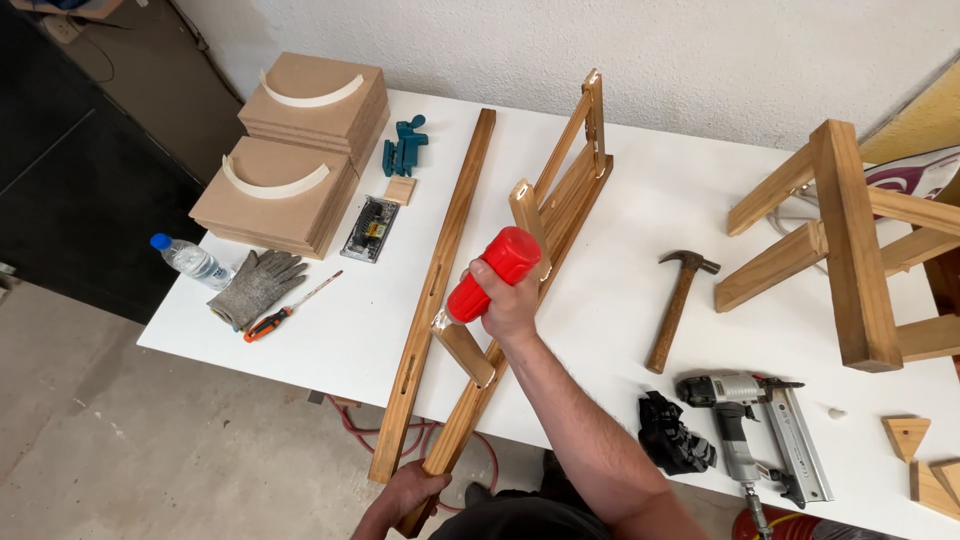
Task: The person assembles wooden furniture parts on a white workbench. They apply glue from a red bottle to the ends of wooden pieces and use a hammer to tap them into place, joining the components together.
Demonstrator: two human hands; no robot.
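Wooden rail (437,290), hammer (680,306), nail gun (752,425)

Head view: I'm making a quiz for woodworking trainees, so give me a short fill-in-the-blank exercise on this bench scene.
1. The right hand grips a bottle coloured ____.
2. The left hand holds the near end of a ____ frame rail.
3. The hammer lies on the white table, just beyond the ____ gun.
4. Beside the water bottle lies a grey ____.

Missing words: red; wooden; nail; glove

hammer (681,307) and nail gun (752,425) at four o'clock; glove (256,285), screwdriver (288,310), water bottle (190,260) at nine o'clock.
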